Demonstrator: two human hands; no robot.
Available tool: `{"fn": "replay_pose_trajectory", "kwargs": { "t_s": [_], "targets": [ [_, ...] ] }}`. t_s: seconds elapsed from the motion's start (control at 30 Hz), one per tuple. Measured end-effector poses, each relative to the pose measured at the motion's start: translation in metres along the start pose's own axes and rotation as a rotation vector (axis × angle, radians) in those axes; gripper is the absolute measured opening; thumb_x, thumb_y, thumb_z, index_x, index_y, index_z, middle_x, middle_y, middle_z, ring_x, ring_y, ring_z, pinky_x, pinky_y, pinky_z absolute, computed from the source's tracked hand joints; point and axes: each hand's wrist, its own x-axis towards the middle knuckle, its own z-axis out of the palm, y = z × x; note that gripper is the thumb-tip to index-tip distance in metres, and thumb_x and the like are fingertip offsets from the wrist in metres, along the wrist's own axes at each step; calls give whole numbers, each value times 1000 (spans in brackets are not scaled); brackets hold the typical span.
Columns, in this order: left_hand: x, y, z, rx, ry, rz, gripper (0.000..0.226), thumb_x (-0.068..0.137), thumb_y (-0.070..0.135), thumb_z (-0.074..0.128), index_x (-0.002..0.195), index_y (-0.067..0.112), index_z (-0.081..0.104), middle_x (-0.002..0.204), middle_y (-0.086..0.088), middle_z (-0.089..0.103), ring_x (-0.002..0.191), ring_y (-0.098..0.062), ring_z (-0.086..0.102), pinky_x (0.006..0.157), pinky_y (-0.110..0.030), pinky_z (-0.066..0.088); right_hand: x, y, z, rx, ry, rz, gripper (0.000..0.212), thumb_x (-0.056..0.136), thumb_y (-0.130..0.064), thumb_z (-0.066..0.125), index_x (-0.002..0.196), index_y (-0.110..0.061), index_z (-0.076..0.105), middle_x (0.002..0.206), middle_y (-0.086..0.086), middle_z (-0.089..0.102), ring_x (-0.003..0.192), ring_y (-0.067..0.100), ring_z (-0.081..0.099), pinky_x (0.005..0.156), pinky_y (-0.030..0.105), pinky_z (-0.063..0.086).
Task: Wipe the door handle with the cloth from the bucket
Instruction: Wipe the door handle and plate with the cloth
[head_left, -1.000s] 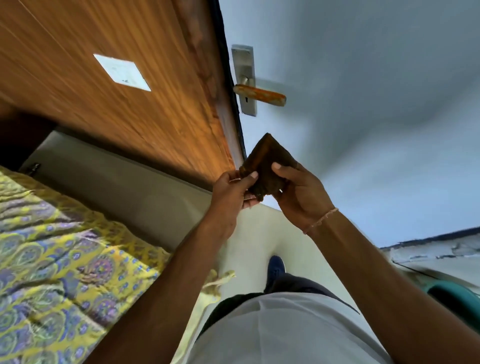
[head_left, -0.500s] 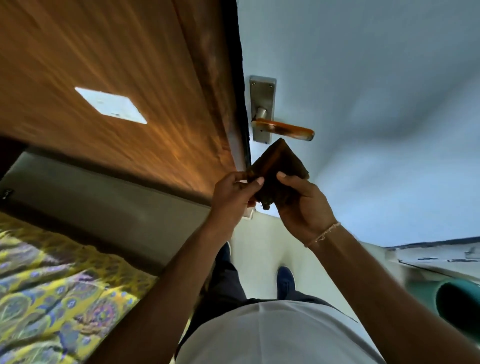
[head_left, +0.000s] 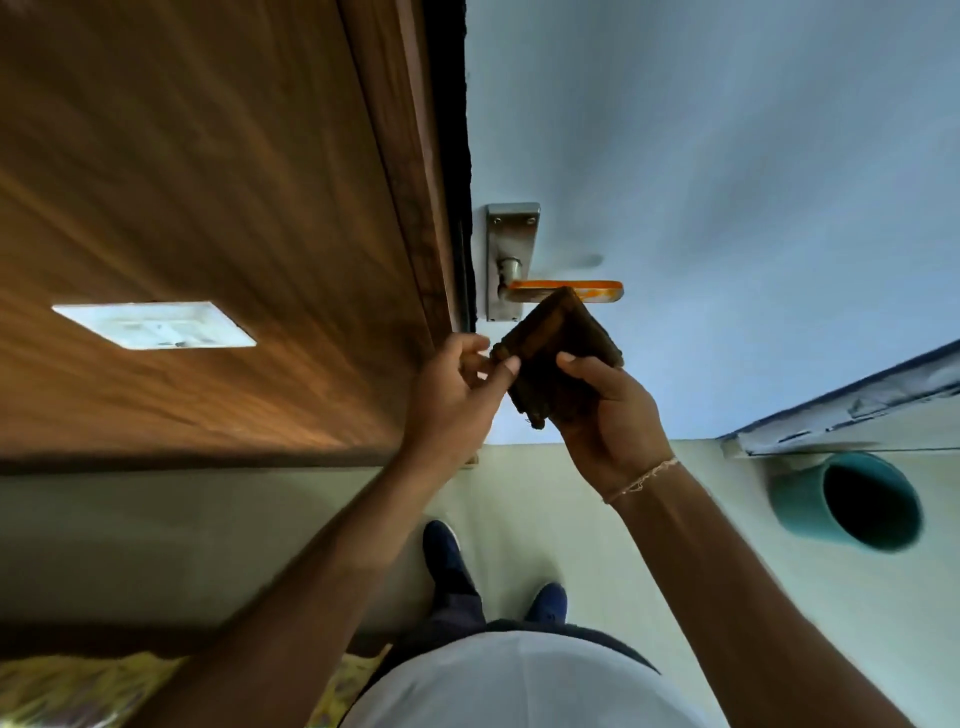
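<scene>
Clasping folded cloth (head_left: 558, 358), right hand (head_left: 608, 415), left hand (head_left: 457, 395) pinching edge

Both bare forearms reach forward and up from the bottom of the view, converging at the middle. The right hand (head_left: 605, 415) is cupped, thumb on top, gripping a folded dark brown cloth (head_left: 558, 358). The left hand (head_left: 457, 395) pinches the cloth's left edge between thumb and fingertips. A thin thread bracelet (head_left: 641, 480) circles the right wrist.
</scene>
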Motion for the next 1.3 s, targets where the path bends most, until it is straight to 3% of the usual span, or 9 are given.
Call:
{"fn": "replay_pose_trajectory", "kwargs": {
  "t_s": [0.1,0.27,0.43,0.53,0.67,0.8,1.0,1.17,1.3],
  "targets": [
    [-4,12,-2,179,170,291,34,102,29,76,131,14,66,113,2,67,97,-16,65,86,-39,61,-7,-16,-1,-154,65,-106,40,98,4,65,138,-4,68,128,25,75,122,48,71,96,54,61],
    [-11,15,3,488,385,625,43,100,26,74,138,7,65,138,-14,62,127,-29,59,102,-49,56,-20,-45,7,-622,20,-583,46,96,10,66,124,-25,76,117,-10,81,115,9,76,109,39,60],
    [-13,12,4,676,481,777,81,93,21,81,160,-5,45,171,-31,34,161,-46,36,126,-60,40,-1,-56,19,-1213,13,-1153,52,90,-10,61,141,-15,70,135,-1,75,127,26,66,106,33,54],
    [-8,11,-3,806,466,792,101,92,27,82,168,-5,24,176,-32,22,166,-46,22,133,-60,30,15,-48,31,-1435,-5,-1344,50,93,-9,71,143,-12,69,141,4,72,128,34,63,104,45,54],
    [14,0,-17,984,480,829,113,95,36,78,172,-1,4,180,-28,14,168,-43,16,139,-53,18,39,-24,33,-1763,-33,-1388,55,97,-9,66,151,-15,62,153,7,64,143,36,55,115,49,44],
    [36,-17,-28,1073,499,924,112,100,38,71,172,5,-8,180,-18,-11,169,-37,8,139,-51,14,41,-18,23,-1887,0,-1431,60,98,-8,60,157,-17,55,158,8,59,148,36,51,119,50,38],
    [50,-23,-28,943,488,988,106,104,33,68,171,1,-8,175,-33,24,167,-42,14,139,-49,10,34,-24,7,-1872,257,-1375,53,95,-5,58,148,-10,64,151,10,65,142,40,56,113,50,42],
    [54,-27,-31,984,507,1000,104,105,34,66,171,3,-9,174,-31,25,169,-30,-4,139,-47,5,30,0,48,-1924,113,-1325,54,101,-14,39,151,-8,58,160,13,56,151,33,49,125,51,36],
    [52,-27,-32,968,478,1011,105,102,27,68,171,3,-8,175,-32,26,167,-41,13,138,-53,16,29,-22,16,-1972,173,-1309,61,98,-10,40,158,-12,52,158,11,58,150,35,50,124,52,37]
  ]
}}
